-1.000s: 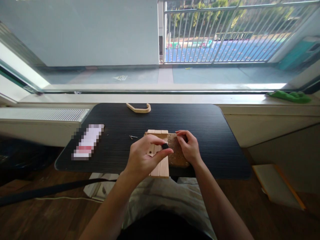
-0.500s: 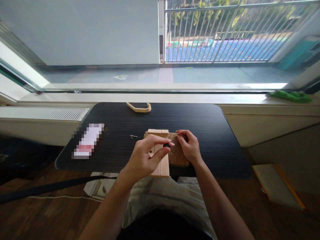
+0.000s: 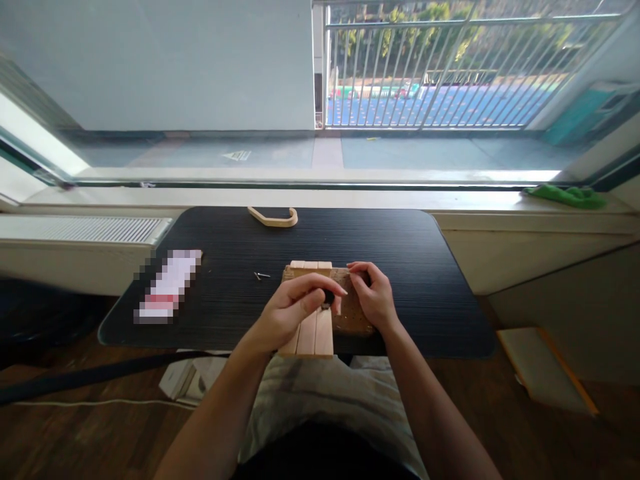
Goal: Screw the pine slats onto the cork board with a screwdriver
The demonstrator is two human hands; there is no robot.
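My left hand (image 3: 290,312) is closed, with a small round black piece (image 3: 328,298) between thumb and fingers. It hovers over a pale wooden piece made of joined slats (image 3: 315,337), hiding its middle. Under the slats lies a rough brown block (image 3: 347,323), whose right part shows. At that block's right side is my right hand (image 3: 376,298), its thumb and fingertips drawn together. A dark spot shows between its fingers, but I cannot make out what it is.
Small metal screws (image 3: 261,275) lie on the black table (image 3: 400,240), left of the block. A bent wooden hook-shaped piece (image 3: 274,219) rests at the far edge. A blurred white-and-red item (image 3: 170,287) is at the left. A green cloth (image 3: 567,196) lies on the windowsill.
My left hand has turned and curled more, and the black piece shows a rounder side. My right hand stays about the same beside the block. The whole view has shifted slightly.
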